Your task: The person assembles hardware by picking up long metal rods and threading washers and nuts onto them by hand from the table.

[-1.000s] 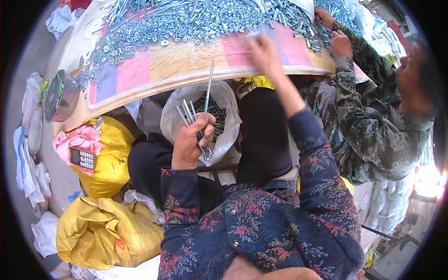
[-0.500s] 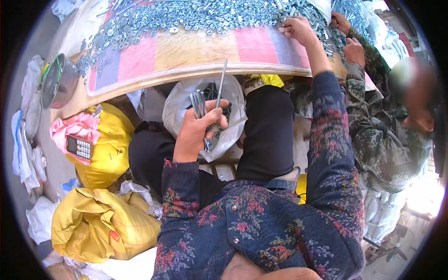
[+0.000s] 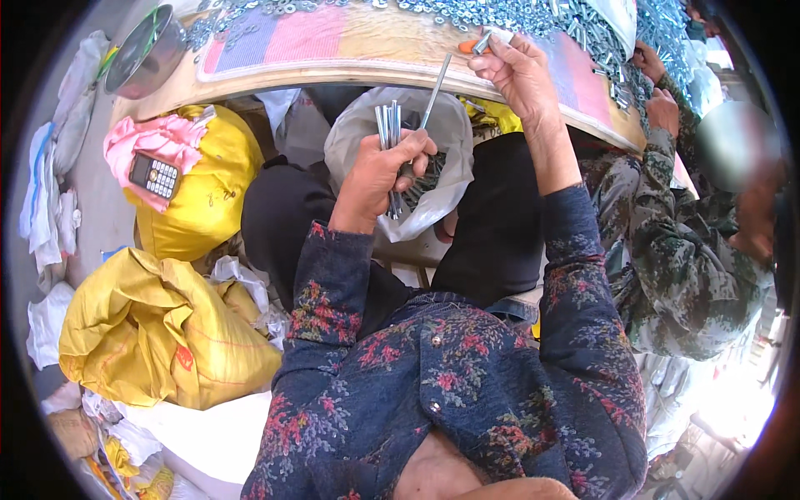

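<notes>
My left hand [image 3: 383,175] is closed around a bundle of thin metal rods [image 3: 388,125]. One separate rod [image 3: 437,90] slants up and to the right from between its thumb and fingers. Above the table's near edge, my right hand [image 3: 523,79] pinches a short shiny metal sleeve [image 3: 482,42] between thumb and fingertips. A small orange piece [image 3: 467,47] shows beside the sleeve; I cannot tell what it is. Under my left hand, between my knees, an open white plastic sack [image 3: 354,133] contains dark metal rods or bolts.
Washers [image 3: 425,8] and metal sleeves [image 3: 587,37] lie heaped on the striped cloth [image 3: 304,37]. A metal bowl [image 3: 148,54] sits at the table's left end. Yellow sacks [image 3: 167,333] stand on my left, one bearing a keypad phone [image 3: 155,176]. A co-worker's hands [image 3: 662,112] are at the right.
My right hand has come back from the heap toward my left hand, now with a metal sleeve in its fingertips. The view has shifted, so the table sits higher in it.
</notes>
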Demonstrator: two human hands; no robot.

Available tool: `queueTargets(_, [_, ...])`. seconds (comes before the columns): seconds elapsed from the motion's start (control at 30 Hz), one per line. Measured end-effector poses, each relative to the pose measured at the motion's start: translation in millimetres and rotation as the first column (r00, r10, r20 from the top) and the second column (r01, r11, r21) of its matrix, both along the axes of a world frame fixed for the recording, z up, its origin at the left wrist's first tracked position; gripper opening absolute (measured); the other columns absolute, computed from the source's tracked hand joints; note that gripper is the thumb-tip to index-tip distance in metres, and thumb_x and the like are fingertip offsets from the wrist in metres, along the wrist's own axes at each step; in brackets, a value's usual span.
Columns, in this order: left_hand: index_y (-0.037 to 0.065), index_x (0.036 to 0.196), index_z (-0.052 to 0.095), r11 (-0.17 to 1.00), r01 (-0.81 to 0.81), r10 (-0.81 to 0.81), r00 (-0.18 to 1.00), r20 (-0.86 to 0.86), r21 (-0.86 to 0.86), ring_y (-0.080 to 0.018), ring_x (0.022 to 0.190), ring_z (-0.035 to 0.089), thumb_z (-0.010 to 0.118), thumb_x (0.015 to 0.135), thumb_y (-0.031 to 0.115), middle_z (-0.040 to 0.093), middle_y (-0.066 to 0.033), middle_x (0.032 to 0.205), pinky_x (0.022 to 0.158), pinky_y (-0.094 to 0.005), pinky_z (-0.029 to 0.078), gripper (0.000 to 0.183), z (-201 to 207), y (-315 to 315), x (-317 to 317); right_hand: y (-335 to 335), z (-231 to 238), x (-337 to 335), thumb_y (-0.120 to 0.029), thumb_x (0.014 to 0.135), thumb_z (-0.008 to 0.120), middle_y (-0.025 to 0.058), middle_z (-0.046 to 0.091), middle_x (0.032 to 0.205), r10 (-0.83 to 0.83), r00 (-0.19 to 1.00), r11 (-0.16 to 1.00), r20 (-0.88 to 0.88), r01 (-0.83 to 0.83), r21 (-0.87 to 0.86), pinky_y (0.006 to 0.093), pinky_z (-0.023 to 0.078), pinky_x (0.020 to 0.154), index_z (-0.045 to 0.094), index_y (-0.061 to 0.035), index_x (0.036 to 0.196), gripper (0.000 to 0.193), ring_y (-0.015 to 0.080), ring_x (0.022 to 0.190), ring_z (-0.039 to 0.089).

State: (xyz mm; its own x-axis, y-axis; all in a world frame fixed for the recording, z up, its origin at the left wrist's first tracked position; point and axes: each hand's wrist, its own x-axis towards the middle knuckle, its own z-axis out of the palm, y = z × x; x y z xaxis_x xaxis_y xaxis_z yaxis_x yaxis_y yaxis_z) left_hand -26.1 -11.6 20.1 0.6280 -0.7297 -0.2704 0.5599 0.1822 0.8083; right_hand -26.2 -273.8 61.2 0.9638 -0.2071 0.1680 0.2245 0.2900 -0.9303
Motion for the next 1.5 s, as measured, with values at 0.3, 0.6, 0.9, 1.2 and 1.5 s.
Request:
queueTargets(0.3, [0.002,0.079,0.067,0.991,-0.119,0.112,0.986,0.121,0.057,-0.0035,0.045,0.041,0.064,0.089,0.02,0.056,-0.0003,0.06,0.041,-0.0201,0.028,0.021,5,27,9,74,5,28,-0.014,0.094,0.059,0.0075,0.067,0.077,0.104,0.958,0.943,-0.267,-0.181,-0.281,0.0239,0.054,0.058,0.06,-0.0011,0.103,0.015,0.013,0.066,0.067])
queueTargets(0.6, [0.003,0.104,0.063,0.905,-0.398,0.309,0.858,-0.41,-0.152,-0.0053,0.044,0.042,0.048,0.1,0.037,0.066,-0.0102,0.078,0.039,-0.0176,0.029,0.037,-8,56,28,169,-4,23,-0.01,0.086,0.065,0.0005,0.062,0.082,0.282,0.899,0.834,-0.334,-0.402,-0.378,0.0214,0.047,0.067,0.06,0.0018,0.114,0.03,0.0077,0.07,0.058])
queueTargets(0.9, [0.002,0.101,0.059,0.887,-0.27,0.18,0.949,-0.257,-0.374,-0.0069,0.049,0.046,0.054,0.097,0.035,0.061,-0.0072,0.073,0.041,-0.0181,0.03,0.034,4,74,28,178,33,51,-0.014,0.081,0.063,0.003,0.062,0.086,0.297,0.83,0.798,-0.472,-0.487,-0.354,0.0252,0.046,0.071,0.066,0.005,0.107,0.032,0.0117,0.075,0.058])
queueTargets(1.2, [0.004,0.094,0.057,0.909,-0.359,0.319,0.926,-0.201,-0.213,-0.0065,0.042,0.039,0.056,0.096,0.037,0.055,-0.0053,0.059,0.04,-0.0181,0.03,0.033,11,88,30,173,18,153,-0.02,0.082,0.062,0.013,0.069,0.095,0.053,0.998,0.423,-0.024,-0.044,-0.905,0.0336,0.049,0.085,0.071,-0.0011,0.091,0.023,0.0185,0.094,0.064])
queueTargets(1.5, [0.001,0.105,0.06,0.914,-0.332,0.258,0.919,-0.297,-0.234,-0.0045,0.045,0.041,0.062,0.093,0.028,0.061,-0.0047,0.073,0.043,-0.0172,0.032,0.029,6,67,27,136,-43,157,-0.026,0.084,0.061,0.0065,0.065,0.113,-0.038,0.883,-0.149,0.467,0.457,-0.877,0.0383,0.048,0.088,0.068,-0.0093,0.096,0.022,0.0274,0.101,0.062])
